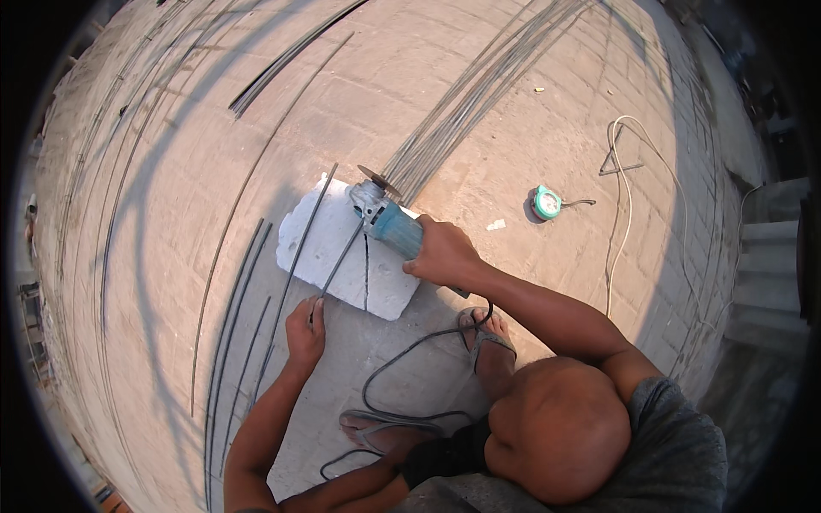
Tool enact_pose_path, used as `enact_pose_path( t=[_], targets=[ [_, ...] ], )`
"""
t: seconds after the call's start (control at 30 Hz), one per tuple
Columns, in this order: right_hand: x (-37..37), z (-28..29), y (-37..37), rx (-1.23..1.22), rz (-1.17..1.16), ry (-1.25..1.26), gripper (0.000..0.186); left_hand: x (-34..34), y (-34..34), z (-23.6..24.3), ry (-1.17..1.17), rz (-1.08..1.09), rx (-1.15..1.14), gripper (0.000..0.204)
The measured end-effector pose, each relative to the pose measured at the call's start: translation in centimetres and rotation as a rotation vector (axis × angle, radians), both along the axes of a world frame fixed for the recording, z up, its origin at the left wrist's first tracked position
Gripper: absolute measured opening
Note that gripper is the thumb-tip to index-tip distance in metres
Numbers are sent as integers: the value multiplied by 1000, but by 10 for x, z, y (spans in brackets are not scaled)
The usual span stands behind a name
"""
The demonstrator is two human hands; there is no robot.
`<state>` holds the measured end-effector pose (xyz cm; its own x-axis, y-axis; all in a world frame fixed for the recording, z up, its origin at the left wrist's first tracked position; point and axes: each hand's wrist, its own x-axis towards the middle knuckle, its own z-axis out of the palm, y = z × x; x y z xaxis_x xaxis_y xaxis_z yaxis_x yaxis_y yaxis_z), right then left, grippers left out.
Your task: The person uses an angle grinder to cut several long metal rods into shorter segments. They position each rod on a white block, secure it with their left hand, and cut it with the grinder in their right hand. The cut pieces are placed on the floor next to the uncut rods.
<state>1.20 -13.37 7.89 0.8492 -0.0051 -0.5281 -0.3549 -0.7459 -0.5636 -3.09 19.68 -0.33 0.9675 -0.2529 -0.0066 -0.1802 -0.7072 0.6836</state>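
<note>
My right hand (446, 252) is wrapped round the teal body of an angle grinder (398, 229). The grinder is over the upper right of a pale slab (389, 295), its thin cutting disc (379, 180) near the slab's far edge. Whether the disc spins or touches metal I cannot tell. Down at the slab's near left edge, my left hand (306, 335) is closed on a thin steel rod (343, 256), which runs up toward the grinder head. A second rod (306, 229) crosses the slab's left side. A dark line (367, 269) runs down the slab's middle.
Long rods (479, 98) lie bundled beyond the slab, with more rods (235, 316) to its left. A teal tape measure (546, 203) rests at right, near a pale cable (631, 205). The black cord (376, 369) loops by my sandalled feet (492, 335).
</note>
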Motion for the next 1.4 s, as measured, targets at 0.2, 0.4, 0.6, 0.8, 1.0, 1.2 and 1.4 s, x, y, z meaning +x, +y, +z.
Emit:
enact_pose_path(
  t=[0.2, 0.4, 0.6, 0.8, 1.0, 1.2, 1.4],
  targets=[
    [1, -2, 1, -17, 8, -2, 79, 1, 0, -1, 21, 7, -9, 23],
    [1, -5, 1, -25, 20, -16, 79, 1, 0, -3, 21, 11, -31, 24],
    [1, -4, 1, -19, 20, -17, 78, 1, 0, -4, -22, 3, -48, 21],
    [0, -2, 1, -28, 14, -12, 78, 2, 0, -4, 10, -2, -38, 22],
    [-2, -8, -1, -13, -20, -43, 79, -3, -2, -7, 22, 23, -47, 25],
    [-6, -5, -1, 11, -92, -79, 78, -4, -1, -2, 35, 31, -2, 24],
    [0, 15, -18, 89, -199, -116, 75, 0, -3, 6, 5, 31, 15, 24]
  ],
)
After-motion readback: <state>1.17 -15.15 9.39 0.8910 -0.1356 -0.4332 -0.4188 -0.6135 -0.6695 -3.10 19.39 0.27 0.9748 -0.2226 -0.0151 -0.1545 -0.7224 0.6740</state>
